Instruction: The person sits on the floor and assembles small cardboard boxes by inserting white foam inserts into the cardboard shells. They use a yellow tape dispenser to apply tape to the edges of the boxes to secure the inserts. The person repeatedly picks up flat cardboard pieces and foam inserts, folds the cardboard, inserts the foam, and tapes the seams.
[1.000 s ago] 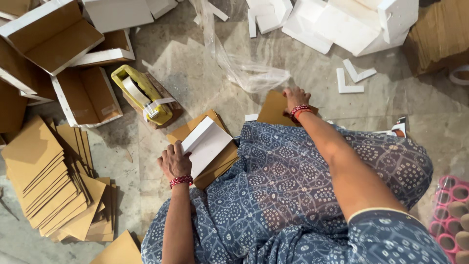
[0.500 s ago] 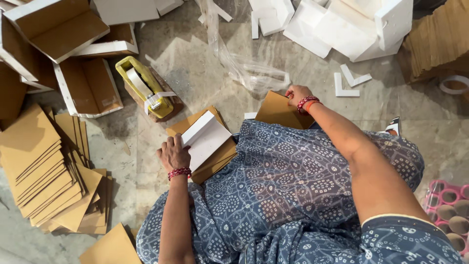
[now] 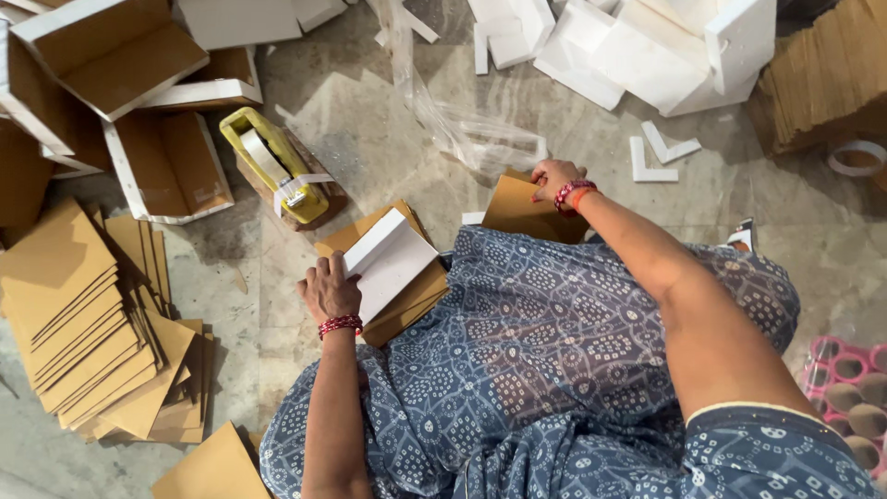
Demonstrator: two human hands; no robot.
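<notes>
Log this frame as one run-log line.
left hand: resting on white-faced board atop brown card stack | right hand: gripping brown card sheet on floor | nearby: yellow tape dispenser

the left hand point(image 3: 331, 288) is lying palm down close to the body, fingers curled and pressing, with a red bangle ringing its wrist and the bare forearm running straight back toward the camera. the right hand point(image 3: 552, 176) is reaching further out, fingers bent and gripping, red bangles on its wrist, the arm stretching diagonally across the lap.
</notes>
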